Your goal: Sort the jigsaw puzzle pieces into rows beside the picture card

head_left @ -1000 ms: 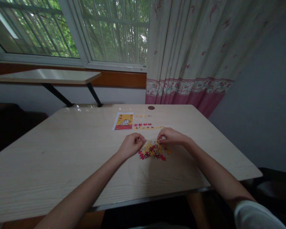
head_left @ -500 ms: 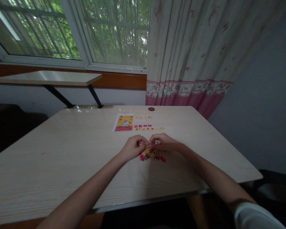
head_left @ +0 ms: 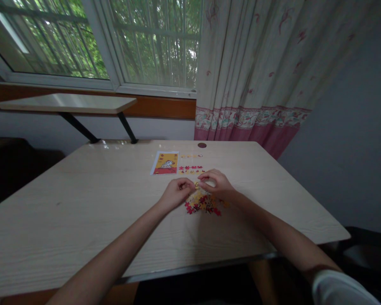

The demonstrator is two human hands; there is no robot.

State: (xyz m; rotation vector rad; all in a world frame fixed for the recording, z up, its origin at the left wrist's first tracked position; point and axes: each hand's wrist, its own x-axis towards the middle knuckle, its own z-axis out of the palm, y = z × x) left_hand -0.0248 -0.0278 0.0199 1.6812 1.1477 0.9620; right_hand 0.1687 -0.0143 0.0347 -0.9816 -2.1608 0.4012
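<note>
Between my fingertips is a yellow jigsaw piece (head_left: 197,185) with a dark mark on it. My left hand (head_left: 175,194) pinches it from the left side. From the right, the thumb and forefinger of my right hand (head_left: 219,186) close on its other edge. Just below both hands lies a loose heap of red, yellow and black-and-white jigsaw pieces (head_left: 205,203), partly under my right hand. Beyond them are a row of red pieces (head_left: 190,167) and a row of yellow pieces (head_left: 190,172), whose right end my right hand covers.
A picture sheet (head_left: 165,163) of a white spotted animal on yellow and red lies left of the rows. Farther back sit a short row of pale pieces (head_left: 192,156) and a dark round disc (head_left: 202,145). A raised shelf (head_left: 66,103) stands at the table's back left.
Both hands have lifted slightly away from the heap, toward the rows. The yellow jigsaw piece now shows between the fingertips, and my right hand's fingers have spread a little.
</note>
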